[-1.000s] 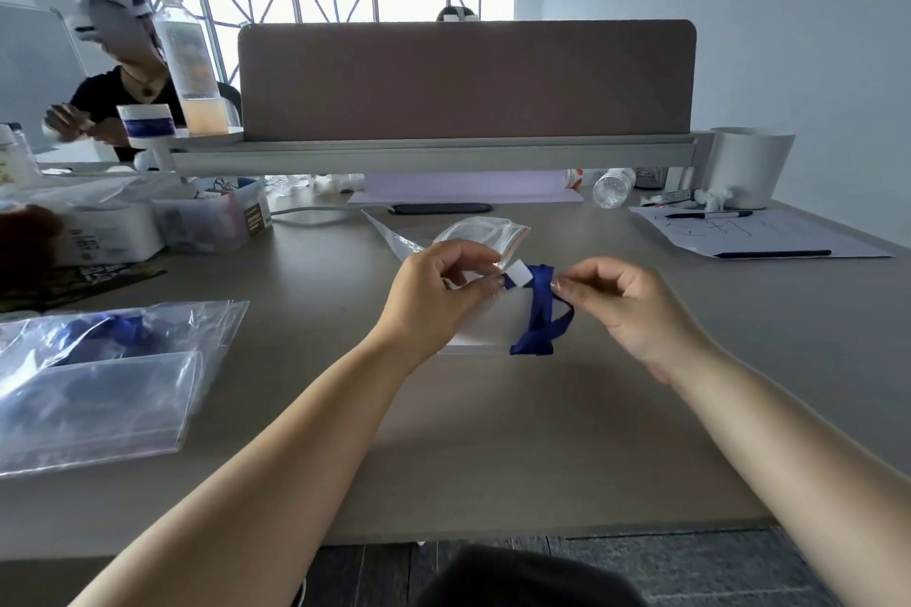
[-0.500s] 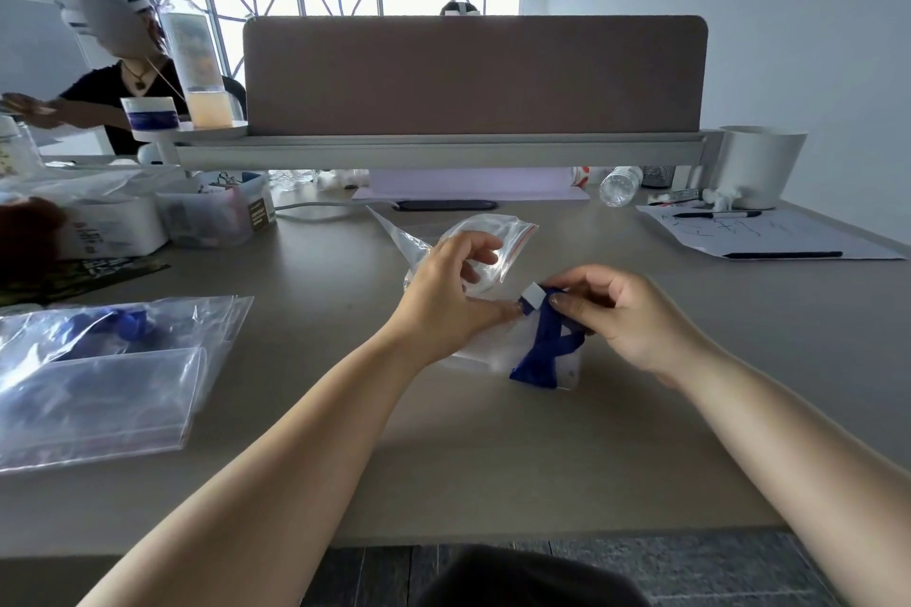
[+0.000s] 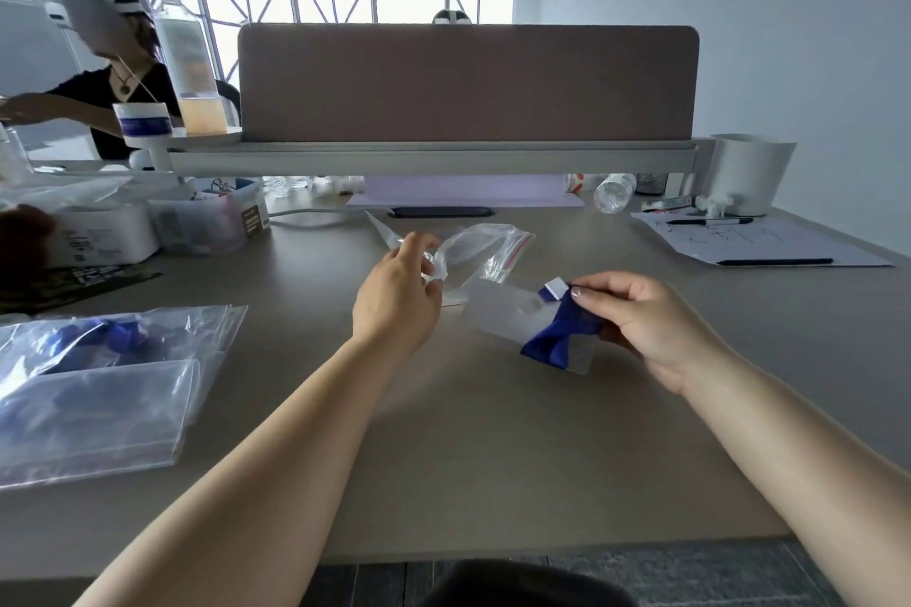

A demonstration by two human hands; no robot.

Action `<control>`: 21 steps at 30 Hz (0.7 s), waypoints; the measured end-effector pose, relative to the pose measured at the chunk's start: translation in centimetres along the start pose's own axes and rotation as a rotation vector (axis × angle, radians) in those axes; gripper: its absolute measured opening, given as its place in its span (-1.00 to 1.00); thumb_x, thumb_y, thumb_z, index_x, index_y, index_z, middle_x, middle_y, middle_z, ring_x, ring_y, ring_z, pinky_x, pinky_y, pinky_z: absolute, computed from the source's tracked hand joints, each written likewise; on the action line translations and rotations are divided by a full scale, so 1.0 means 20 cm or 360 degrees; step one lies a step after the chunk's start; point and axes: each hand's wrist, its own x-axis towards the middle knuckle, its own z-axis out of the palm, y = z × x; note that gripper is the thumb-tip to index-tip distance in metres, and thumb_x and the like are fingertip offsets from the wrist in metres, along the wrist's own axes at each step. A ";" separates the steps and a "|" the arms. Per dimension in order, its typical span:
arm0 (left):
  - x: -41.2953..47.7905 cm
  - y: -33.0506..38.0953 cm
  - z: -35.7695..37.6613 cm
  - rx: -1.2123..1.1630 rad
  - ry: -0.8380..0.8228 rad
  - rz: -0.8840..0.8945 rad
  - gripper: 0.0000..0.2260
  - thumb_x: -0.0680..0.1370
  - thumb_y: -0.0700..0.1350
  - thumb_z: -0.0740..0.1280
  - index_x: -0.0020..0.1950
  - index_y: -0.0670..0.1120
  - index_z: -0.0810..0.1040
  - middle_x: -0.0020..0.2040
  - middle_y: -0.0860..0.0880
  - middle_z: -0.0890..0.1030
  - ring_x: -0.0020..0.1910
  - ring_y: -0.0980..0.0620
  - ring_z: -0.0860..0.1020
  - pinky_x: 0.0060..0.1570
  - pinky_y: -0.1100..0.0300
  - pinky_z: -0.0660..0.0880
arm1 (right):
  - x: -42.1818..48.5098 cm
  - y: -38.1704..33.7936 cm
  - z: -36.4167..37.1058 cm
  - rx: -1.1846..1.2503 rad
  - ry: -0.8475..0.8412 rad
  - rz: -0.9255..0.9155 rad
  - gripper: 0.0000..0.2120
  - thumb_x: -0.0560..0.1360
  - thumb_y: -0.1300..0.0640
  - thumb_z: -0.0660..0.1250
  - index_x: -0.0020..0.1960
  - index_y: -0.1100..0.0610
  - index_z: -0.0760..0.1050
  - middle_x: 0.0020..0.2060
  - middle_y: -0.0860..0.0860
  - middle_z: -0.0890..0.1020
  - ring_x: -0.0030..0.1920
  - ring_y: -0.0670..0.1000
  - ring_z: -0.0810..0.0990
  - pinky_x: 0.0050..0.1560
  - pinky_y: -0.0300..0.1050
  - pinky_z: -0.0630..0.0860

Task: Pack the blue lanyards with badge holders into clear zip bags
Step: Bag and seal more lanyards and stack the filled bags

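My right hand (image 3: 646,328) pinches a folded blue lanyard (image 3: 559,335) wrapped around a clear badge holder (image 3: 508,313), held just above the desk at centre right. My left hand (image 3: 399,293) grips the edge of an empty clear zip bag (image 3: 485,246) with a red seal strip, a little to the left of the holder. The holder's left end lies near the bag's mouth. On the desk at the left lie packed clear zip bags (image 3: 93,389) with blue lanyards inside.
A brown divider panel (image 3: 468,81) on a grey rail closes the back of the desk (image 3: 493,458). Plastic boxes (image 3: 207,222) stand at the back left, papers with pens (image 3: 759,242) and a white cup (image 3: 749,173) at the back right. Another person sits at the far left.
My right hand has carried the lanyard and holder to the right. My left hand let go of the holder, moved up and left, and now grips the zip bag.
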 end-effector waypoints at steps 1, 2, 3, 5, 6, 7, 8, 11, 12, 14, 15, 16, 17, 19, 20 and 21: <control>0.00 0.01 0.00 -0.0043 0.0016 0.0009 -0.73 0.52 -0.13 0.28 0.20 0.05 0.43 0.04 0.08 0.55 0.01 -0.01 0.53 -0.10 0.13 0.44 | 0.00 0.00 0.00 -0.0027 0.0029 0.0012 -0.89 0.50 0.22 0.34 -0.10 0.05 0.62 -0.20 0.02 0.66 -0.17 -0.03 0.57 -0.13 -0.13 0.47; 0.00 0.01 0.01 -0.0091 0.0037 0.0036 -0.78 0.53 -0.12 0.28 0.16 0.03 0.46 0.01 0.08 0.56 -0.03 -0.01 0.53 -0.12 0.13 0.46 | 0.01 -0.01 0.00 -0.0053 0.0056 0.0028 -0.89 0.50 0.21 0.34 -0.11 0.04 0.61 -0.22 0.01 0.66 -0.19 -0.05 0.55 -0.18 -0.18 0.46; -0.01 0.03 0.01 -0.0139 0.0052 0.0078 -0.82 0.53 -0.11 0.28 0.13 0.02 0.48 0.00 0.07 0.56 -0.07 0.00 0.54 -0.11 0.12 0.48 | 0.02 -0.02 0.01 -0.0071 0.0088 0.0048 -0.89 0.51 0.20 0.34 -0.13 0.04 0.60 -0.23 0.01 0.65 -0.22 -0.06 0.54 -0.23 -0.22 0.45; -0.03 0.05 0.02 -0.0199 0.0042 0.0181 -0.84 0.53 -0.09 0.29 0.10 0.02 0.51 0.00 0.08 0.56 -0.13 0.06 0.54 -0.10 0.13 0.51 | 0.05 -0.03 0.04 -0.0068 0.0173 0.0090 -0.87 0.51 0.21 0.34 -0.18 0.05 0.59 -0.28 0.02 0.62 -0.29 -0.06 0.51 -0.29 -0.26 0.43; -0.03 0.06 0.03 -0.0206 0.0031 0.0235 -0.84 0.53 -0.09 0.30 0.11 0.03 0.53 0.01 0.09 0.55 -0.14 0.09 0.54 -0.09 0.14 0.51 | 0.07 -0.04 0.06 -0.0054 0.0216 0.0107 -0.86 0.50 0.21 0.34 -0.20 0.06 0.58 -0.31 0.03 0.61 -0.33 -0.06 0.50 -0.33 -0.27 0.43; -0.04 0.07 0.03 -0.0200 0.0025 0.0282 -0.83 0.53 -0.08 0.30 0.12 0.03 0.54 0.01 0.10 0.54 -0.15 0.11 0.53 -0.09 0.16 0.51 | 0.08 -0.04 0.08 -0.0034 0.0259 0.0125 -0.86 0.50 0.22 0.35 -0.22 0.08 0.58 -0.34 0.04 0.60 -0.38 -0.06 0.50 -0.38 -0.29 0.42; -0.05 0.07 0.03 -0.0187 0.0022 0.0315 -0.82 0.54 -0.09 0.30 0.12 0.03 0.56 0.01 0.12 0.53 -0.16 0.13 0.53 -0.09 0.17 0.51 | 0.10 -0.05 0.10 -0.0004 0.0302 0.0143 -0.85 0.50 0.23 0.35 -0.24 0.10 0.57 -0.36 0.06 0.59 -0.43 -0.07 0.51 -0.42 -0.31 0.42; -0.06 0.07 0.03 -0.0187 0.0017 0.0349 -0.84 0.55 -0.13 0.28 0.07 0.02 0.61 -0.03 0.16 0.50 -0.18 0.16 0.51 -0.09 0.20 0.49 | 0.14 -0.04 0.17 0.0073 0.0432 0.0172 -0.80 0.48 0.26 0.35 -0.32 0.12 0.55 -0.42 0.07 0.58 -0.48 -0.07 0.53 -0.39 -0.29 0.46; -0.06 0.07 0.03 -0.0196 0.0014 0.0353 -0.84 0.55 -0.15 0.28 0.04 0.01 0.62 -0.04 0.16 0.50 -0.17 0.14 0.51 -0.08 0.20 0.49 | 0.15 -0.03 0.20 0.0073 0.0468 0.0166 -0.77 0.47 0.26 0.36 -0.35 0.10 0.55 -0.42 0.08 0.58 -0.44 -0.02 0.55 -0.31 -0.20 0.47; -0.06 0.08 0.03 -0.0215 0.0001 0.0357 -0.84 0.55 -0.17 0.27 0.00 0.01 0.62 -0.06 0.15 0.52 -0.15 0.11 0.53 -0.08 0.19 0.48 | 0.16 -0.03 0.25 0.0068 0.0537 0.0134 -0.74 0.45 0.25 0.36 -0.40 0.07 0.54 -0.42 0.08 0.59 -0.36 0.07 0.57 -0.20 -0.05 0.48; -0.06 0.08 0.03 -0.0228 0.0002 0.0358 -0.85 0.55 -0.17 0.27 -0.01 0.01 0.62 -0.06 0.14 0.53 -0.15 0.10 0.53 -0.09 0.19 0.48 | 0.17 -0.03 0.27 0.0073 0.0561 0.0122 -0.73 0.45 0.25 0.36 -0.40 0.05 0.53 -0.42 0.06 0.59 -0.35 0.08 0.58 -0.17 -0.02 0.50; -0.06 0.09 0.03 -0.0248 0.0009 0.0358 -0.85 0.55 -0.17 0.27 -0.02 0.01 0.62 -0.06 0.13 0.54 -0.15 0.11 0.52 -0.11 0.21 0.47 | 0.17 -0.03 0.28 0.0066 0.0580 0.0117 -0.74 0.46 0.24 0.35 -0.39 0.04 0.53 -0.43 0.05 0.59 -0.34 0.09 0.60 -0.15 -0.01 0.52; -0.06 0.09 0.03 -0.0278 0.0021 0.0361 -0.85 0.55 -0.18 0.27 -0.02 0.00 0.61 -0.07 0.13 0.54 -0.16 0.11 0.51 -0.13 0.23 0.46 | 0.17 -0.02 0.29 0.0040 0.0596 0.0118 -0.75 0.46 0.23 0.35 -0.38 0.04 0.53 -0.43 0.04 0.60 -0.31 0.11 0.61 -0.15 0.00 0.53; -0.06 0.09 0.03 -0.0366 0.0063 0.0360 -0.86 0.55 -0.20 0.27 -0.04 -0.03 0.61 -0.09 0.12 0.54 -0.17 0.14 0.50 -0.17 0.35 0.41 | 0.17 -0.01 0.28 -0.0014 0.0629 0.0130 -0.78 0.46 0.22 0.32 -0.35 0.05 0.55 -0.43 0.02 0.60 -0.27 0.12 0.62 -0.18 -0.04 0.52; -0.06 0.10 0.02 -0.0408 0.0088 0.0354 -0.86 0.55 -0.21 0.28 -0.04 -0.04 0.61 -0.10 0.11 0.55 -0.17 0.16 0.50 -0.19 0.41 0.38 | 0.17 -0.01 0.27 -0.0015 0.0655 0.0135 -0.81 0.46 0.22 0.32 -0.31 0.08 0.58 -0.41 0.03 0.60 -0.27 0.10 0.60 -0.19 -0.08 0.50; -0.06 0.10 0.02 -0.0440 0.0105 0.0349 -0.86 0.54 -0.22 0.28 -0.04 -0.04 0.61 -0.10 0.10 0.56 -0.17 0.17 0.50 -0.21 0.47 0.35 | 0.17 -0.01 0.26 -0.0015 0.0687 0.0136 -0.86 0.47 0.20 0.32 -0.25 0.12 0.60 -0.38 0.04 0.60 -0.28 0.08 0.57 -0.21 -0.13 0.47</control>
